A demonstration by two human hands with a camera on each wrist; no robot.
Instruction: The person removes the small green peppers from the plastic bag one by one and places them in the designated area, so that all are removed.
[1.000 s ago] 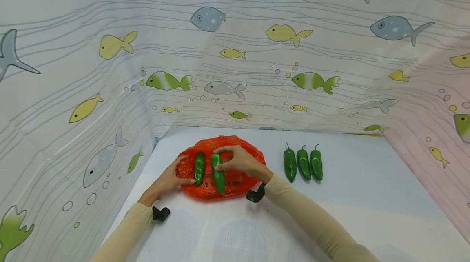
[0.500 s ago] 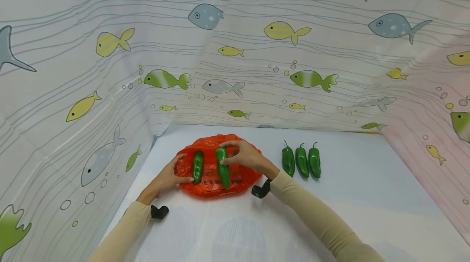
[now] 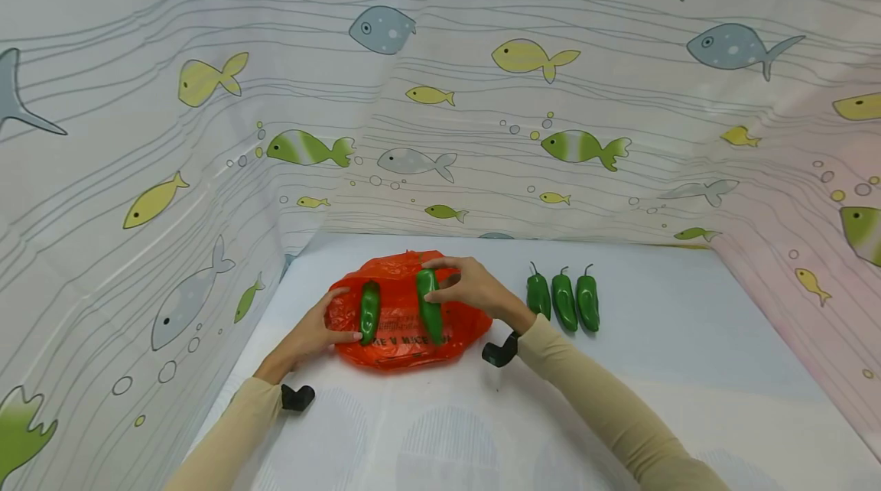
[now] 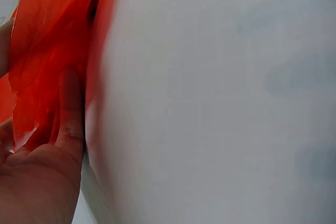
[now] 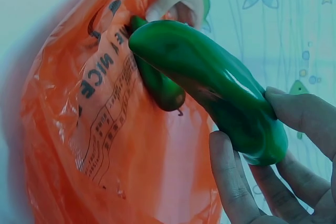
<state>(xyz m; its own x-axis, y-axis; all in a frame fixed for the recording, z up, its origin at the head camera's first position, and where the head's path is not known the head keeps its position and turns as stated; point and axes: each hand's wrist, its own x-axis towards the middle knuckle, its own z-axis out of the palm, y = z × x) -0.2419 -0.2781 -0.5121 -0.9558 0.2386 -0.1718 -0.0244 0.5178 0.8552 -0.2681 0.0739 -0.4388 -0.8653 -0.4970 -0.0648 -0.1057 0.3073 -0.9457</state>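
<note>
In the head view, an orange-red plastic bag with dark printing lies on the table. A green jalapeño pepper lies on its left part, stem end away from me. My left hand holds the bag's left edge, its thumb beside that pepper; in the left wrist view, bag folds hide part of the fingers. My right hand pinches a second jalapeño by its stem end, between thumb and fingers. In the right wrist view this pepper hangs above the bag, its tip pointing towards the left hand.
Three more jalapeños lie side by side to the right of the bag, stems pointing away; the right sleeve covers the lower end of the nearest. Fish-printed sheeting walls the white table at the back and both sides.
My right hand has carried its jalapeño to the right over the bag, away from the pepper on the left. My left hand stays at the bag's left edge.
</note>
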